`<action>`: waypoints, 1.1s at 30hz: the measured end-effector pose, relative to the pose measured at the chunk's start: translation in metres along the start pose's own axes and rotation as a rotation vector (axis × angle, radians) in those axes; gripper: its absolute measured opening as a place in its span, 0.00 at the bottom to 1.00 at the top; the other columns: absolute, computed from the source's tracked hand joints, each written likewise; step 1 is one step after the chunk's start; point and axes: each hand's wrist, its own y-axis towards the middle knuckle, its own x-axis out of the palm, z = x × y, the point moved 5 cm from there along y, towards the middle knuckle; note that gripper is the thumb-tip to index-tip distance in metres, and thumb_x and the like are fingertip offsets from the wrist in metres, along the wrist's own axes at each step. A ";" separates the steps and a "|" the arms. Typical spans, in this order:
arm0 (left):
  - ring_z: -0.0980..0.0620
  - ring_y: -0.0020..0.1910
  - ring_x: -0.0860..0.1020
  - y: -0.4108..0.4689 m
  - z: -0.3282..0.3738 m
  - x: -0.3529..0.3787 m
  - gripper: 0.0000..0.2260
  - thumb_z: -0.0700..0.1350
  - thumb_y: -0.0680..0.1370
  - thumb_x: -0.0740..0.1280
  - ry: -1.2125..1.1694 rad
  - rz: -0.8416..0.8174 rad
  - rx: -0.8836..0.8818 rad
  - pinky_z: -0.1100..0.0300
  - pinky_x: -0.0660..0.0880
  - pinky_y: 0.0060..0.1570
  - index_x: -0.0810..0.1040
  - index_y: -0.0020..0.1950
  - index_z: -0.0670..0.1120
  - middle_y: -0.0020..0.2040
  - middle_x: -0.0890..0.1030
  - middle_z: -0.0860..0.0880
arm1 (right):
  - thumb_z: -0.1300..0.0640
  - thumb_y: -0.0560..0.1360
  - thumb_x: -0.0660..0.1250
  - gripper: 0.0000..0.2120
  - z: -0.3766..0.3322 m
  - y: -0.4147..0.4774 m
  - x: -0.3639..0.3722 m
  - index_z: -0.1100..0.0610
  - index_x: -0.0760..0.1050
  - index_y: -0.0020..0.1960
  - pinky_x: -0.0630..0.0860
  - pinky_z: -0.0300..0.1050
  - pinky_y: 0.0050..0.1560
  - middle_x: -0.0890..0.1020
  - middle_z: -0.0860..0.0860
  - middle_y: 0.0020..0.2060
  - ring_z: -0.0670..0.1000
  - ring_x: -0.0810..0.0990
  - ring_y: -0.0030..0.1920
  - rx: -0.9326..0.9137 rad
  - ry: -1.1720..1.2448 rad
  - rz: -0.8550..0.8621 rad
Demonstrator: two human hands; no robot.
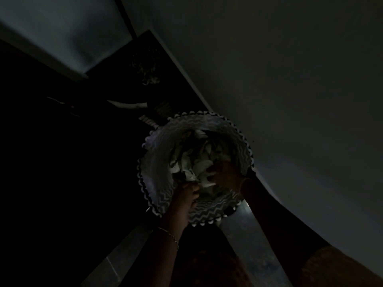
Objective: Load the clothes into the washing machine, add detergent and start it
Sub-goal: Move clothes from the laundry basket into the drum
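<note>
Head cam: L grip (186, 195) & R grip (224, 175) both pinching clothes (199, 160) inside zigzag basket (157, 156), dim light.

- Domestic interior, most likely a home; very dim, unlit room or passage.
- Round fabric laundry basket (155, 172), zigzag pattern, scalloped trim on the rim, stands on the floor (253, 235) close against the wall (290, 79).
- Basket holds crumpled clothes (199, 160), pale and mixed: household washing.
- Wall plain, painted, bare; a pale skirting strip (187, 79) runs along its foot.
- Floor hard, pale, with a joint line near the bottom edge, like tile or stone slabs.
- Second pale wall surface (62, 27) in the upper left corner; the dark patch between cannot be made out.
</note>
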 end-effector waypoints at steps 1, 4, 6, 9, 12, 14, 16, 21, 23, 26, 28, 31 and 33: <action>0.51 0.51 0.75 -0.011 0.005 -0.002 0.08 0.42 0.81 0.59 -0.010 -0.012 0.020 0.60 0.69 0.41 0.75 0.57 0.47 0.56 0.78 0.46 | 0.64 0.74 0.68 0.17 -0.007 -0.016 -0.004 0.64 0.75 0.63 0.76 0.41 0.52 0.79 0.61 0.59 0.52 0.81 0.53 -0.019 0.089 0.031; 0.54 0.41 0.75 -0.041 0.016 -0.014 0.07 0.42 0.80 0.62 -0.038 0.013 0.068 0.61 0.68 0.40 0.76 0.57 0.46 0.44 0.78 0.50 | 0.72 0.73 0.66 0.16 -0.020 -0.054 -0.012 0.73 0.74 0.61 0.75 0.27 0.38 0.77 0.67 0.59 0.41 0.82 0.42 -0.121 0.318 0.125; 0.53 0.43 0.75 -0.057 0.019 -0.019 0.07 0.44 0.80 0.62 -0.017 0.006 0.084 0.60 0.70 0.44 0.76 0.57 0.46 0.44 0.78 0.51 | 0.73 0.72 0.68 0.15 -0.029 -0.080 -0.017 0.75 0.75 0.58 0.74 0.23 0.40 0.79 0.64 0.57 0.50 0.79 0.51 -0.158 0.357 0.203; 0.50 0.48 0.75 -0.088 0.025 -0.028 0.06 0.44 0.80 0.61 0.032 0.014 0.106 0.56 0.70 0.48 0.77 0.49 0.47 0.46 0.77 0.49 | 0.73 0.70 0.69 0.11 -0.053 -0.116 -0.029 0.74 0.78 0.52 0.75 0.32 0.45 0.83 0.57 0.44 0.45 0.81 0.45 -0.207 0.528 0.275; 0.47 0.45 0.76 -0.122 0.042 -0.033 0.05 0.40 0.79 0.62 0.072 0.055 0.171 0.58 0.70 0.43 0.78 0.48 0.44 0.47 0.77 0.43 | 0.74 0.70 0.69 0.06 -0.082 -0.149 -0.041 0.65 0.80 0.42 0.76 0.30 0.39 0.82 0.44 0.28 0.36 0.79 0.32 -0.258 0.613 0.246; 0.43 0.59 0.76 -0.141 0.057 -0.034 0.15 0.35 0.77 0.65 0.090 0.068 0.281 0.54 0.72 0.55 0.73 0.64 0.40 0.61 0.76 0.41 | 0.74 0.70 0.69 0.12 -0.108 -0.173 -0.050 0.58 0.77 0.38 0.76 0.28 0.39 0.81 0.48 0.32 0.35 0.80 0.32 -0.335 0.614 0.238; 0.41 0.71 0.67 -0.159 0.068 -0.035 0.31 0.31 0.73 0.69 0.109 0.040 0.382 0.47 0.67 0.67 0.62 0.74 0.41 0.72 0.67 0.41 | 0.74 0.71 0.69 0.12 -0.128 -0.193 -0.056 0.57 0.76 0.38 0.76 0.27 0.41 0.79 0.52 0.37 0.34 0.79 0.34 -0.401 0.637 0.221; 0.44 0.75 0.59 -0.188 0.095 -0.050 0.46 0.37 0.66 0.78 0.403 0.053 0.563 0.48 0.62 0.71 0.55 0.77 0.45 0.77 0.59 0.45 | 0.72 0.69 0.71 0.12 -0.166 -0.232 -0.067 0.57 0.77 0.36 0.77 0.29 0.46 0.79 0.51 0.36 0.40 0.80 0.38 -0.456 0.625 0.185; 0.46 0.74 0.62 -0.203 0.107 -0.050 0.41 0.39 0.67 0.78 0.510 -0.010 0.618 0.56 0.64 0.68 0.61 0.75 0.44 0.73 0.64 0.46 | 0.71 0.69 0.72 0.11 -0.176 -0.244 -0.073 0.57 0.77 0.36 0.78 0.31 0.48 0.79 0.52 0.36 0.43 0.79 0.41 -0.478 0.589 0.188; 0.51 0.68 0.69 -0.219 0.122 -0.050 0.41 0.51 0.61 0.81 0.653 -0.062 0.713 0.58 0.68 0.64 0.69 0.71 0.49 0.67 0.71 0.53 | 0.72 0.70 0.71 0.11 -0.195 -0.268 -0.083 0.58 0.77 0.37 0.75 0.25 0.41 0.79 0.51 0.36 0.41 0.78 0.39 -0.530 0.493 0.227; 0.49 0.66 0.73 -0.225 0.127 -0.052 0.44 0.58 0.57 0.82 0.708 -0.045 0.747 0.51 0.72 0.64 0.71 0.69 0.51 0.66 0.75 0.51 | 0.72 0.71 0.69 0.11 -0.210 -0.285 -0.088 0.57 0.77 0.38 0.75 0.25 0.40 0.79 0.51 0.37 0.42 0.77 0.40 -0.565 0.456 0.229; 0.48 0.64 0.75 -0.236 0.135 -0.054 0.52 0.62 0.48 0.79 0.666 -0.041 0.748 0.48 0.73 0.64 0.69 0.69 0.46 0.66 0.76 0.48 | 0.70 0.73 0.68 0.10 -0.230 -0.307 -0.093 0.57 0.76 0.38 0.75 0.28 0.39 0.79 0.54 0.38 0.47 0.76 0.39 -0.614 0.395 0.247; 0.48 0.65 0.73 -0.259 0.143 -0.054 0.54 0.59 0.47 0.79 0.665 -0.019 0.789 0.49 0.72 0.65 0.66 0.69 0.44 0.67 0.74 0.46 | 0.69 0.73 0.69 0.06 -0.239 -0.319 -0.095 0.59 0.78 0.43 0.75 0.32 0.40 0.78 0.57 0.42 0.51 0.76 0.42 -0.621 0.357 0.277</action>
